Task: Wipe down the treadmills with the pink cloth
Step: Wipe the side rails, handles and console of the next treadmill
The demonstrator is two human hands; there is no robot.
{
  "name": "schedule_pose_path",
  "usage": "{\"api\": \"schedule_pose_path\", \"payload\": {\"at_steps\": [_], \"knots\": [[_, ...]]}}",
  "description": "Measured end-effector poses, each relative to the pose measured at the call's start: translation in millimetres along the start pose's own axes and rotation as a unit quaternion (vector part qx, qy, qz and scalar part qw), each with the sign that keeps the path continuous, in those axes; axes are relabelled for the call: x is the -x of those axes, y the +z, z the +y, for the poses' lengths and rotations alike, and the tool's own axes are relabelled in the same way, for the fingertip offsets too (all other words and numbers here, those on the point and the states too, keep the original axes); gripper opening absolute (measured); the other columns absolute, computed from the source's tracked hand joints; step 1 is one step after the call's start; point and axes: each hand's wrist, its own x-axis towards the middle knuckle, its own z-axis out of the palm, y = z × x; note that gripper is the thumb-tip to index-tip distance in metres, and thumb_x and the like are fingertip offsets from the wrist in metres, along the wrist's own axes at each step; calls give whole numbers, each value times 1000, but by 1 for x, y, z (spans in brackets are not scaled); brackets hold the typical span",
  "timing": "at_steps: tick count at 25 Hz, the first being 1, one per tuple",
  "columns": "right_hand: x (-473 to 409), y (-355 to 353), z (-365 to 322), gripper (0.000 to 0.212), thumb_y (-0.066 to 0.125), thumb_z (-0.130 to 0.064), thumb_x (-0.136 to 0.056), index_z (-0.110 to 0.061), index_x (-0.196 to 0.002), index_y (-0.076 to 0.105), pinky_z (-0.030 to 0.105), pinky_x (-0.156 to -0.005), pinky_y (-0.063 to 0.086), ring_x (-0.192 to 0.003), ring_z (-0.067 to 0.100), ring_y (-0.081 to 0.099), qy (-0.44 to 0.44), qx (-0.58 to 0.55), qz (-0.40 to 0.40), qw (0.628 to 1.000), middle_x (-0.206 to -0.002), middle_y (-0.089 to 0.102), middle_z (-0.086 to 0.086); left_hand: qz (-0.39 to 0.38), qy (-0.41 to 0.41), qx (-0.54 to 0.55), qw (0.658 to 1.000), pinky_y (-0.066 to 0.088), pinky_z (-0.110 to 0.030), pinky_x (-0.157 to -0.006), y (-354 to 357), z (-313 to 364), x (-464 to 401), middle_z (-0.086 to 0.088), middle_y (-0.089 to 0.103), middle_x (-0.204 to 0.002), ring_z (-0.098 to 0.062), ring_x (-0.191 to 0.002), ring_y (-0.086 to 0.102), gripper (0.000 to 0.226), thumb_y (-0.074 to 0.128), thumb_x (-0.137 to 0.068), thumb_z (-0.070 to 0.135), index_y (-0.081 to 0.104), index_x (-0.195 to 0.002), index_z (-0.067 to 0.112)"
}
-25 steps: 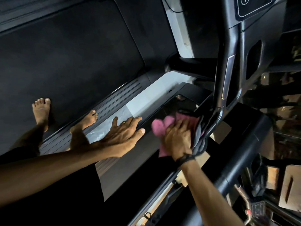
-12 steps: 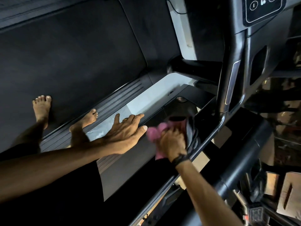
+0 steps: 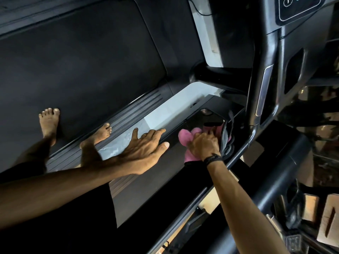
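Hands [image 3: 145, 149]: two; pink cloth [image 3: 189, 142], seemingly one.

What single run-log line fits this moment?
right hand: wiping with pink cloth | left hand: open, braced on treadmill side rail | wipe: ongoing

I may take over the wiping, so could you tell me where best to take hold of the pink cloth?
Probably the bunched lobe of the pink cloth that sticks out past the right hand, coming from the left, where the left hand rests flat. That end is free and rumpled; the rest lies under the grip, with black straps crowding the right.
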Motion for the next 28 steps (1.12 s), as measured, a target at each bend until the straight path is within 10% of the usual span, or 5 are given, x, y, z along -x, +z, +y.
{"api": "schedule_pose_path", "payload": {"at_steps": [2,7,13,20,28], "knots": [[18,-1,-7,49,60,-49,-93,-4,-113,66,34,-85,50,-113,38,61,-13,24,33,999,-114,66,22,9,-3,3,1000,3,-53,-120,-2,1,-3,-1,47,-144,-17,-127,52,88,-5,-82,66,21,-154,22],[66,-3,-10,61,35,-51,-103,-5,-141,45,43,-120,24,-151,38,14,-83,-37,-55,994,-156,34,21,2,7,5,1000,4,-54,-120,-1,12,-13,-3,45,-148,-19,-132,49,90,-6,-81,66,21,-154,21],[-45,-28,54,57,35,-56,-102,-12,-131,56,39,-103,42,-126,36,55,15,21,-51,998,-134,59,17,4,18,26,999,2,-45,-117,13,17,-33,-2,48,-142,-20,-132,48,90,-6,-79,65,20,-154,21],[4,-13,16,49,33,-46,-106,-18,-144,47,44,-117,25,-140,34,39,-118,37,-81,989,-147,49,11,6,2,51,999,0,-47,-120,14,14,-48,-2,40,-153,-18,-137,43,93,-8,-77,66,19,-155,21],[-123,-15,58,58,26,-37,-103,0,-144,44,72,-113,-1,-142,63,11,180,114,-38,976,-150,27,41,30,-6,80,996,-2,-50,-121,4,-7,-55,1,43,-147,-18,-138,42,89,-6,-81,66,19,-155,24]]}}
